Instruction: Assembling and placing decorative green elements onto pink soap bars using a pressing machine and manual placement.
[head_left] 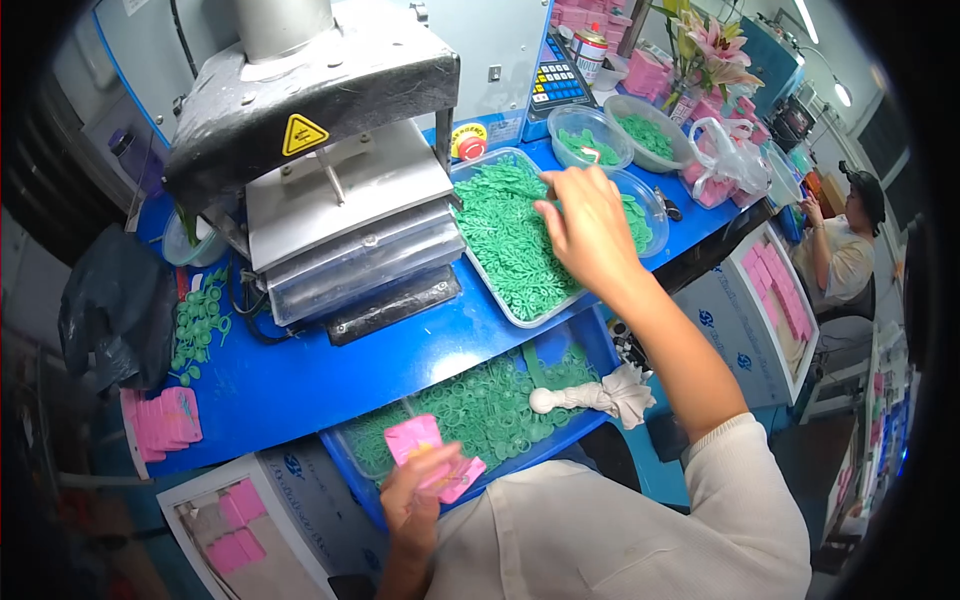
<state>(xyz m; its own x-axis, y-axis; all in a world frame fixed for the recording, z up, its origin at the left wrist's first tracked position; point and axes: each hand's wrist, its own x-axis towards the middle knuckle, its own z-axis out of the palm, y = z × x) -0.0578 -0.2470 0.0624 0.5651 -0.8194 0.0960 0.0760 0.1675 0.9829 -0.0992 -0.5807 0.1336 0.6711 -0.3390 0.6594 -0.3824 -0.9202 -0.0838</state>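
Note:
My left hand, its fingers partly blurred, grips a pink mould that looks parted into two flaps, in front of my body. Below it is a blue bin filled with green ring-shaped pieces. My right hand reaches over the right side of a clear tray heaped with green branching pieces. Its fingers are bent towards the thumb near the tray's rim; what they hold is too small to make out. A white cloth-wrapped knob lies across the bin's right part.
A press with metal plates stands on the blue table, beside a red stop button. Clear bowls stand behind the tray. Pink moulds and green pieces lie at left. Another person sits at far right.

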